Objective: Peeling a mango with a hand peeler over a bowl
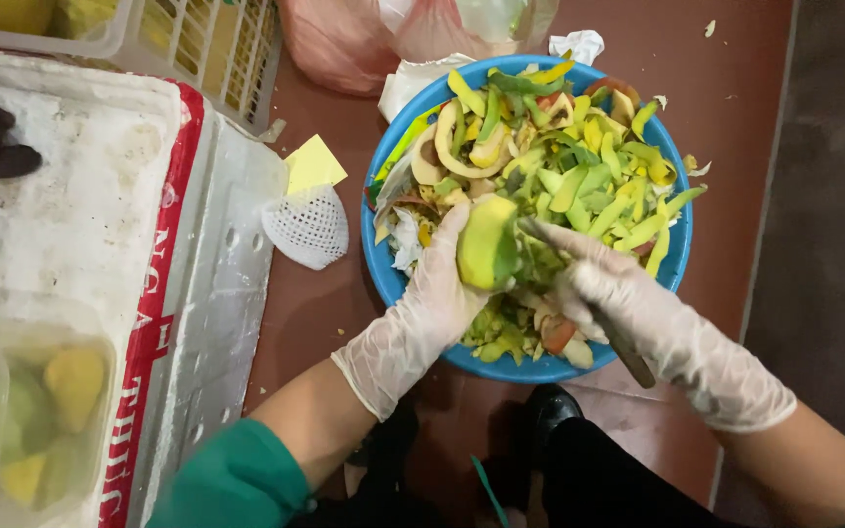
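My left hand [432, 303], in a thin clear glove, grips a partly peeled green-yellow mango [486, 244] over a blue basin [383, 279]. In my gloved right hand [628, 303] is a knife [613, 342] with a dark handle; its blade lies against the right side of the mango. The basin is heaped with green and yellow peel strips [579, 176]. Both hands hover over the near half of the basin.
A white foam box [80, 215] with a red band stands at the left, carrying clear tubs of cut yellow fruit [41, 411]. A white foam fruit net [310, 225] and a yellow paper lie beside the basin. Plastic bags [403, 34] and a crate sit behind. The floor is brown tile.
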